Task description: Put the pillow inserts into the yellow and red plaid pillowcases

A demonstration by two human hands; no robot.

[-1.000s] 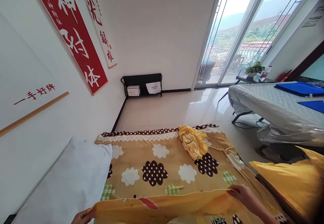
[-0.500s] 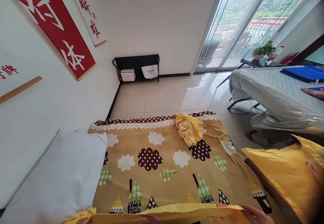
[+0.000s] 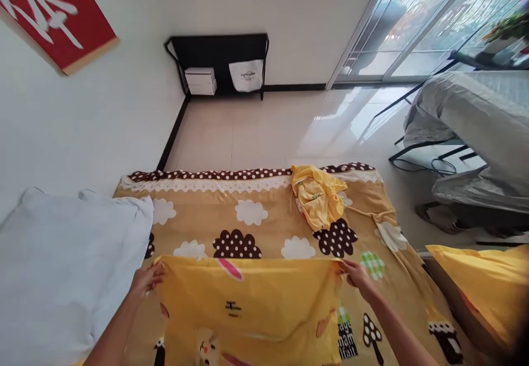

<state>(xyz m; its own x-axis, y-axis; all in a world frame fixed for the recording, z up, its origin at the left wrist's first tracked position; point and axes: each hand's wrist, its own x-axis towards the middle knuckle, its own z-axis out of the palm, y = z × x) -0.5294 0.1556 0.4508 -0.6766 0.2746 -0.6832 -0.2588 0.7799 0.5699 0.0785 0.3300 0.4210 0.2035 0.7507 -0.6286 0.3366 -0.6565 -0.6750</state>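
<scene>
My left hand (image 3: pixel 149 279) and my right hand (image 3: pixel 354 273) pinch the two upper corners of a yellow pillowcase (image 3: pixel 256 300) with a cartoon rabbit print. It hangs spread between them over the bed, its lower part cut off by the frame's bottom edge. Left of it lies a bare white pillow (image 3: pixel 74 267). Past my right hand, a crumpled yellow cloth (image 3: pixel 316 198) rests near the far edge of the brown patterned bedsheet (image 3: pixel 273 211). A yellow-covered pillow (image 3: pixel 487 283) shows at the right.
Against the far wall stands a black rack (image 3: pixel 219 52) with a white box (image 3: pixel 200 81) and a white bag (image 3: pixel 247 75). A plastic-wrapped mattress (image 3: pixel 471 112) on a metal frame is at the right, a shoe (image 3: pixel 440 217) beneath its edge. Sliding glass doors (image 3: pixel 397 30) are behind.
Both hands have come up from the bottom edge with the pillowcase, which now hangs stretched in front of me. My view has tilted downward. The co-worker's hand at the right has left the view.
</scene>
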